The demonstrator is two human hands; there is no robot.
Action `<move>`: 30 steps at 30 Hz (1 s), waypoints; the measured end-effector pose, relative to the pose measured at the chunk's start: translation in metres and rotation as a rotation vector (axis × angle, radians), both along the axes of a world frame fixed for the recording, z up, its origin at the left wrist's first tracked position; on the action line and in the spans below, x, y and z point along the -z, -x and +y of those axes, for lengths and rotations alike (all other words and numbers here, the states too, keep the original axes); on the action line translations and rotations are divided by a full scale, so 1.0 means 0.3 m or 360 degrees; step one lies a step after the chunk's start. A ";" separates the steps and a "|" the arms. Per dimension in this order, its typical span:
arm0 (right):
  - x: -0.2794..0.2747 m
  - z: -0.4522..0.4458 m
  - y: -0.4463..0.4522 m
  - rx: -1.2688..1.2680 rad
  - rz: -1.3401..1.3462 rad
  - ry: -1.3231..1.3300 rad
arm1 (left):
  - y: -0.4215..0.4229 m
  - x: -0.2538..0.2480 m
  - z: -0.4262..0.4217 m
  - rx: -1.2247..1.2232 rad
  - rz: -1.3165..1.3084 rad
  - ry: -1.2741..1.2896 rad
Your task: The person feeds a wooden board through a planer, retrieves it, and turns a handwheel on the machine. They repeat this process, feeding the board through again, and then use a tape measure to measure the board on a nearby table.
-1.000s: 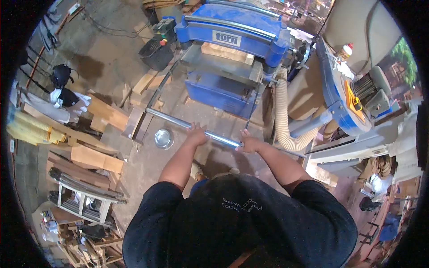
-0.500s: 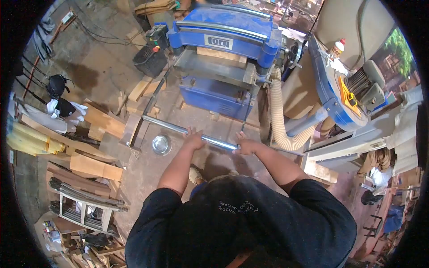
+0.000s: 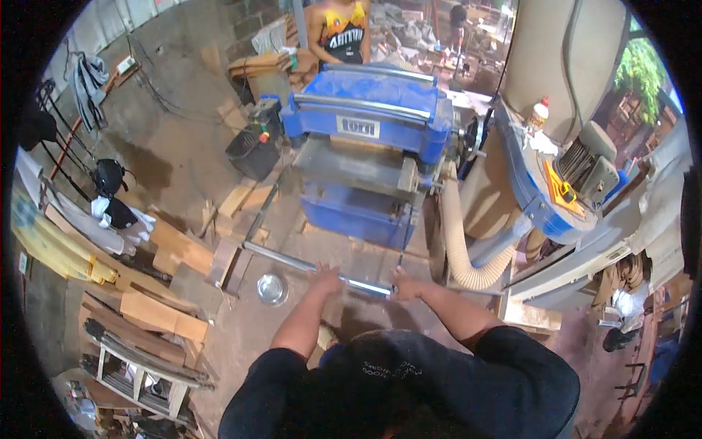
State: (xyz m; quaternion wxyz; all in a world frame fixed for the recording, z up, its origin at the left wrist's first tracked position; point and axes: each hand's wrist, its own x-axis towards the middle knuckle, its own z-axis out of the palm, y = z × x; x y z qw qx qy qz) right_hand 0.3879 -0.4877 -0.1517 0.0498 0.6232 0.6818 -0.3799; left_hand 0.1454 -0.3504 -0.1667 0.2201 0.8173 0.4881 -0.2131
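A steel roller bar (image 3: pixel 281 255) runs crosswise in front of my body, at the near end of the frame extending from a blue thickness planer (image 3: pixel 365 110). My left hand (image 3: pixel 327 279) rests over the bar right of its middle, fingers stretched out past it. At the bar's right end, my right hand (image 3: pixel 406 284) touches the corner, its fingers extended and apart. Neither hand holds a loose object. In the planer's opening, under the blue head, a pale wooden board (image 3: pixel 365 144) shows only in part above the metal bed (image 3: pixel 351 167).
Behind the planer stands another person (image 3: pixel 340 33). To the right are a ribbed hose (image 3: pixel 459 234) and a blue dust collector (image 3: pixel 545 208). A round metal bowl (image 3: pixel 271 289) sits on the floor, left of my hands. Boards (image 3: pixel 164 314) lie further left.
My view has tilted up, so the scene sits lower and the other person now shows behind the planer. Less of the wooden board is visible. Both hands stay at the bar.
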 end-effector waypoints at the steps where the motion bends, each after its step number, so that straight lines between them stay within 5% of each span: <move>1: -0.016 0.002 0.002 0.0015 -0.0011 0.0078 | -0.004 0.003 0.015 0.0007 -0.0010 -0.0031; 7: 0.001 0.013 0.003 0.0043 0.0008 0.0136 | -0.015 0.070 0.088 0.0206 0.0104 0.0054; 11: 0.201 0.040 -0.041 0.0024 0.0013 0.0199 | 0.005 0.087 0.123 0.0291 -0.0094 0.0113; 17: 0.237 0.041 -0.011 0.0265 -0.0052 0.0147 | 0.047 0.140 0.182 0.0526 -0.0337 0.0213; 20: 0.095 0.054 0.039 0.0229 -0.0082 0.0214 | 0.048 0.067 0.195 0.0610 -0.0361 0.0320; 27: 0.138 0.065 0.023 0.0326 -0.0057 0.0213 | 0.027 0.146 0.243 0.0732 -0.0588 0.0358; 30: 0.093 0.099 0.003 0.0211 -0.0062 0.0346 | -0.002 0.050 0.239 0.0784 -0.0537 0.0505</move>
